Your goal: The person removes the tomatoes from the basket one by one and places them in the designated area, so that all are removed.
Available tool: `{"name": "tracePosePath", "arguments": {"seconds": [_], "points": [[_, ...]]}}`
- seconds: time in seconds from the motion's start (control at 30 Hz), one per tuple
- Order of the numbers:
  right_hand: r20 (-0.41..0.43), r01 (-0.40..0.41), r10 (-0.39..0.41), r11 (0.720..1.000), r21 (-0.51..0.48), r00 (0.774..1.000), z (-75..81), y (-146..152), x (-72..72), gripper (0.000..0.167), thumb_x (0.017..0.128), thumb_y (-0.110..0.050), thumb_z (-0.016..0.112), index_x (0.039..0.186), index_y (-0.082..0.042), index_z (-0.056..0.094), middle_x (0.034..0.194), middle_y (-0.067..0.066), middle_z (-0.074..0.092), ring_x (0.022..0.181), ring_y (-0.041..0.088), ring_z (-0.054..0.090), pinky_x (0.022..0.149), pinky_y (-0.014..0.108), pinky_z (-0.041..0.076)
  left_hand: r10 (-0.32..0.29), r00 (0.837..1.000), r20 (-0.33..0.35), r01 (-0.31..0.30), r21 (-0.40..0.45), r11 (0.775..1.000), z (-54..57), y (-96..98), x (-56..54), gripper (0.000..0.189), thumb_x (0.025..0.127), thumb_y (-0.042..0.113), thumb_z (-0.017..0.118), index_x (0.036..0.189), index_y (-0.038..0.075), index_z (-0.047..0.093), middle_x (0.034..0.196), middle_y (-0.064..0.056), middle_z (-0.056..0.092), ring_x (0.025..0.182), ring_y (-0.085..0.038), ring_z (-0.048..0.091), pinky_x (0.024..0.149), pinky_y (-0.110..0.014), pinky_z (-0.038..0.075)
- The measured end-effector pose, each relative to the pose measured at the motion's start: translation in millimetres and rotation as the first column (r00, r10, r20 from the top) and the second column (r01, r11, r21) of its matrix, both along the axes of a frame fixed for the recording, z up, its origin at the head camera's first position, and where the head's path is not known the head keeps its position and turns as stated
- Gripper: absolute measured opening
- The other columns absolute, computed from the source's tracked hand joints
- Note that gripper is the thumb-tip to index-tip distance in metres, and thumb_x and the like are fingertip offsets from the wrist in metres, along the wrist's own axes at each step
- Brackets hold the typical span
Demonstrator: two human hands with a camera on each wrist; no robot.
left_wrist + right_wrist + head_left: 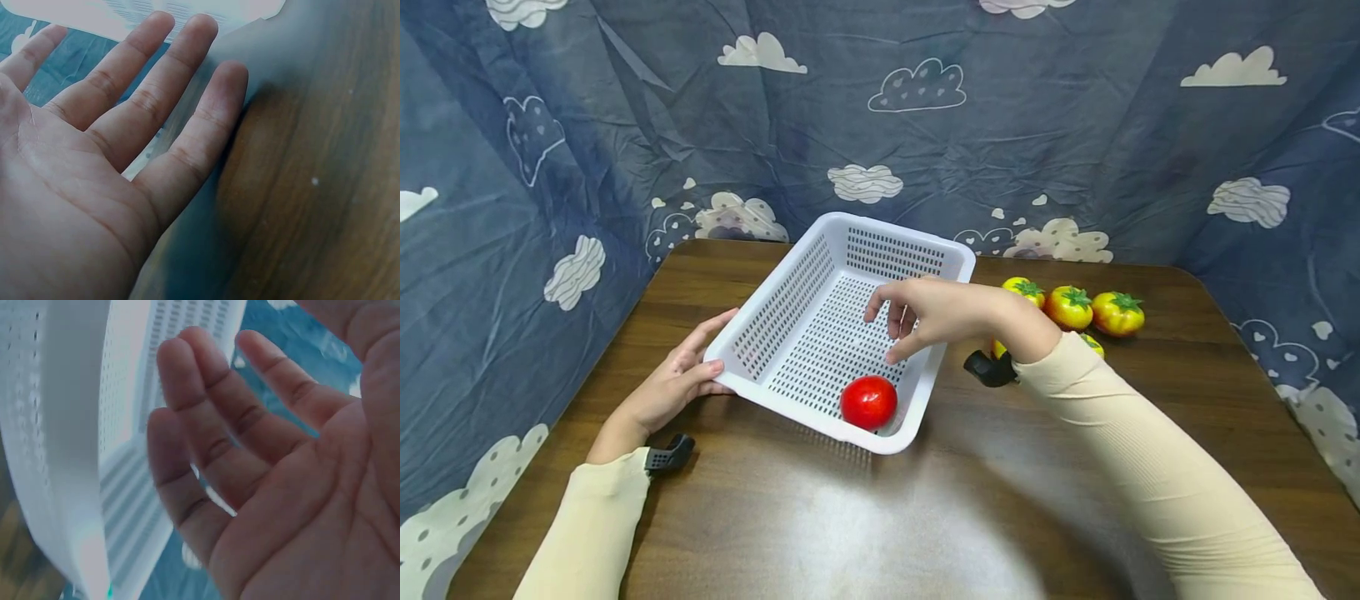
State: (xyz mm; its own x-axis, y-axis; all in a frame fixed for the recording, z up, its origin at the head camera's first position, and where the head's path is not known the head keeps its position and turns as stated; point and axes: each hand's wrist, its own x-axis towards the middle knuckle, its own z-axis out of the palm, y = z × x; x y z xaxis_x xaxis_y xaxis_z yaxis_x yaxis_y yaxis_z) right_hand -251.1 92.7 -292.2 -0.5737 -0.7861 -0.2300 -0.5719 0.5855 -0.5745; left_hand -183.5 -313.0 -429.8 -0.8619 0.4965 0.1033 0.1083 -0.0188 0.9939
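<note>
A white plastic basket (831, 333) with slotted walls and floor stands slanted on the wooden table. My left hand (681, 375) holds its near left corner, thumb over the rim and the other fingers along the outside. In the left wrist view those fingers (181, 156) stretch out towards the basket's pale wall. One shiny red tomato (868, 402) lies inside, in the near right corner. Over the basket's right side hovers my right hand (936, 312), fingers loosely bent and spread, holding nothing. The right wrist view shows its bare palm (300, 512) beside the basket wall (69, 437).
Several yellow-red tomatoes (1069, 308) with green leafy tops sit grouped at the back right of the table (760, 517), partly behind my right forearm. A blue cloth (1022, 150) with white clouds hangs behind the table. Each wrist wears a small black device (988, 367).
</note>
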Motion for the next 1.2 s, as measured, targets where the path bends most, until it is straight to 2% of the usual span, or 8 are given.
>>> {"name": "tracePosePath", "arguments": {"seconds": [0.17,0.3,0.47,0.63,0.77,0.9,1.1,1.2], "points": [[0.067,-0.029,0.019,0.987,0.156,0.998,-3.9,-29.9,3.0,0.053,0.088,-0.023,0.089,0.134,-0.017,0.064,0.108,0.009,0.072,0.099,0.02,0.067,0.088,0.033,0.054,0.01,1.0,0.001,-0.01,-0.005,1.0,0.6,0.5,0.1,0.07,0.11,0.0,0.045,0.172,0.027,0.024,0.151,0.004,0.056,0.121,-0.014,0.07,0.092,-0.031,0.063],[0.08,-0.044,0.021,0.955,0.293,0.997,-9.4,-50.1,3.3,0.06,0.086,-0.025,0.09,0.139,-0.018,0.062,0.127,0.015,0.07,0.111,0.023,0.063,0.091,0.034,0.054,0.01,1.0,0.004,-0.01,-0.005,1.0,1.0,0.9,0.3,0.071,0.11,0.0,0.045,0.172,0.027,0.023,0.151,0.004,0.055,0.121,-0.015,0.07,0.092,-0.032,0.063],[0.102,-0.057,0.018,0.919,0.391,0.995,-19.4,-64.6,2.2,0.065,0.085,-0.022,0.091,0.142,-0.016,0.06,0.136,0.017,0.067,0.117,0.024,0.061,0.095,0.035,0.055,0.01,1.0,0.004,-0.01,-0.004,1.0,0.7,1.4,-0.4,0.071,0.11,0.0,0.045,0.172,0.027,0.024,0.151,0.002,0.054,0.121,-0.015,0.07,0.092,-0.031,0.063],[0.129,-0.077,0.023,0.9,0.429,0.991,-24.0,-71.5,-0.4,0.066,0.084,-0.021,0.093,0.142,-0.017,0.061,0.134,0.014,0.068,0.117,0.022,0.061,0.095,0.034,0.056,0.019,1.0,0.007,-0.019,-0.014,1.0,0.6,1.1,-0.5,0.071,0.109,0.0,0.046,0.172,0.027,0.024,0.15,0.001,0.053,0.12,-0.014,0.069,0.092,-0.031,0.063],[0.147,-0.083,0.018,0.888,0.453,0.989,-25.7,-76.9,-1.6,0.066,0.084,-0.02,0.092,0.142,-0.016,0.061,0.128,0.012,0.067,0.11,0.021,0.062,0.087,0.031,0.058,0.023,1.0,0.008,-0.023,-0.017,1.0,0.6,0.5,0.0,0.071,0.109,0.001,0.046,0.172,0.027,0.024,0.15,0.0,0.053,0.12,-0.014,0.069,0.092,-0.031,0.063],[0.161,-0.057,-0.024,0.875,0.48,0.987,-25.4,-81.5,-0.7,0.063,0.085,-0.02,0.092,0.141,-0.018,0.063,0.127,0.007,0.063,0.103,0.018,0.06,0.082,0.033,0.058,0.024,1.0,0.006,-0.024,-0.021,0.999,0.8,0.4,0.6,0.071,0.11,0.001,0.046,0.172,0.027,0.023,0.151,0.002,0.053,0.121,-0.014,0.069,0.092,-0.031,0.063],[0.205,-0.006,-0.102,0.884,0.468,0.973,-24.0,-85.0,0.1,0.059,0.086,-0.016,0.09,0.139,-0.019,0.064,0.131,0.007,0.059,0.103,0.017,0.064,0.095,0.044,0.062,0.032,0.999,0.004,-0.032,-0.031,0.999,2.0,0.4,2.0,0.071,0.11,0.001,0.046,0.172,0.027,0.024,0.15,0.004,0.054,0.12,-0.013,0.07,0.091,-0.032,0.063],[0.23,-0.004,-0.121,0.878,0.479,0.966,-24.3,-85.5,0.7,0.059,0.086,-0.015,0.089,0.139,-0.02,0.064,0.132,0.006,0.059,0.107,0.017,0.066,0.095,0.044,0.062,0.03,1.0,0.003,-0.03,-0.032,0.999,2.6,0.9,2.0,0.071,0.11,0.002,0.046,0.172,0.027,0.024,0.15,0.003,0.053,0.12,-0.013,0.07,0.091,-0.032,0.063]]}}
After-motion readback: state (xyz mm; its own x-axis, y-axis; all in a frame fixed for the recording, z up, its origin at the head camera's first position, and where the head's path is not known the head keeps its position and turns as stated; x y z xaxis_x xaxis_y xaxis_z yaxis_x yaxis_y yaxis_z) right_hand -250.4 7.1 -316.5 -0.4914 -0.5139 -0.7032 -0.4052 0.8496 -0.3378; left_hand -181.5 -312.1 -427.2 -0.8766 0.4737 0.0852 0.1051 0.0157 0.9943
